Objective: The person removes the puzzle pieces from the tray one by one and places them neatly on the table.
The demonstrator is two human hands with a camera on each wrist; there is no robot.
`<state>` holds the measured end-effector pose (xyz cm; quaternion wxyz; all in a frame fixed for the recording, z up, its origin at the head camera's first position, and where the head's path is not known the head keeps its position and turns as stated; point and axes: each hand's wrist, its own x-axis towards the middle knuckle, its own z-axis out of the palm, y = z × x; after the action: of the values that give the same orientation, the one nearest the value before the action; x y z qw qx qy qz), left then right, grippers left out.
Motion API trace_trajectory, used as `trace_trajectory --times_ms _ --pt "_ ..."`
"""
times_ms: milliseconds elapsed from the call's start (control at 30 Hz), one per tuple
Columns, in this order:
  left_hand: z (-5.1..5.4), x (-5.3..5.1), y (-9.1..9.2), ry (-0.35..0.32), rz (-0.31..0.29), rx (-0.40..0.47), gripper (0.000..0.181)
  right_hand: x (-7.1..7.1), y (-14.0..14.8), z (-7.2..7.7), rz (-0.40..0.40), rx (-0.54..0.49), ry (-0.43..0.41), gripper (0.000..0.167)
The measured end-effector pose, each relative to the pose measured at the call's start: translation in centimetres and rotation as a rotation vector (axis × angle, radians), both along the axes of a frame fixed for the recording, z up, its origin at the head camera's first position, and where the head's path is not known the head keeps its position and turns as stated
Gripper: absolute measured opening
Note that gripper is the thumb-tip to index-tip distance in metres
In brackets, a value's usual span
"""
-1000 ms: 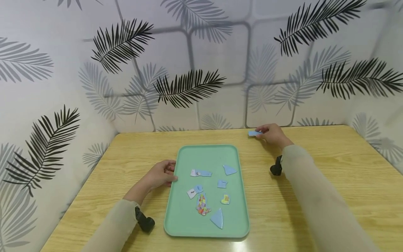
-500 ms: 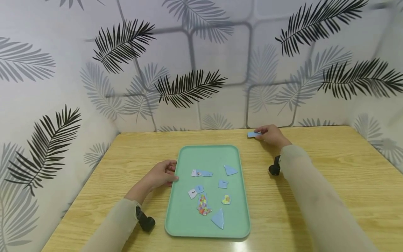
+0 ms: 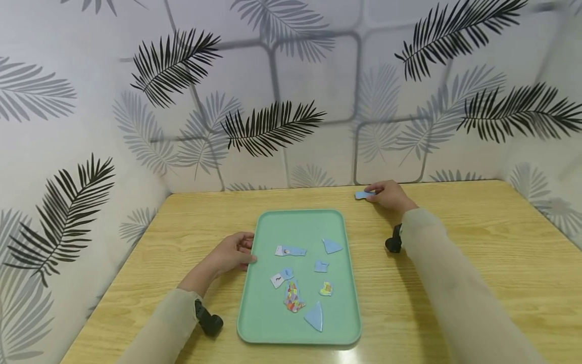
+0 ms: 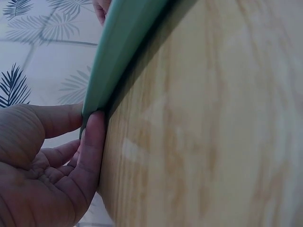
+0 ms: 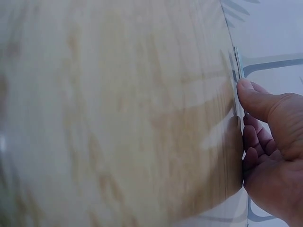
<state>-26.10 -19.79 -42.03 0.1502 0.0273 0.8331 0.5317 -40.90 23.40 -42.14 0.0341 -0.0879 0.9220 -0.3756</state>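
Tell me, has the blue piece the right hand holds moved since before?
Yes, slightly left: in the head view, the blue piece has shifted against the grey wall line.

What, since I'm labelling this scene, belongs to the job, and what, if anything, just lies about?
Job, it seems: tray, gripped by the left hand; pieces on it; blue piece, in the right hand.

Just surroundings: table, wall, wrist cameras; no piece looks stray.

1 tray [image 3: 300,227], approx. 8 flat pcs [image 3: 313,317], 2 grips [image 3: 233,253] [image 3: 389,196], 2 wrist cams [image 3: 210,320] [image 3: 393,242], 1 tbl [image 3: 195,217]
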Motion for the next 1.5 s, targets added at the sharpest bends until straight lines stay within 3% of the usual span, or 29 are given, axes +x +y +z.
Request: trace_trajectory --times_ms 300,1167,1500 --pt "-0.05 0.13 -0.05 -0.002 -0.001 0.005 0.061 -0.14 -0.39 -0.32 -0.033 0.000 -0.014 0.032" --pt "0.16 0.63 -0.25 -0.001 0.003 0.006 0.061 -0.41 -0.81 -0.29 -0.019 0.028 -0.056 0.031" --pt "0.33 0.37 -0.02 -0.013 0.004 0.008 0.061 -0.25 -0.52 -0.26 -0.022 0.032 -0.058 0.034"
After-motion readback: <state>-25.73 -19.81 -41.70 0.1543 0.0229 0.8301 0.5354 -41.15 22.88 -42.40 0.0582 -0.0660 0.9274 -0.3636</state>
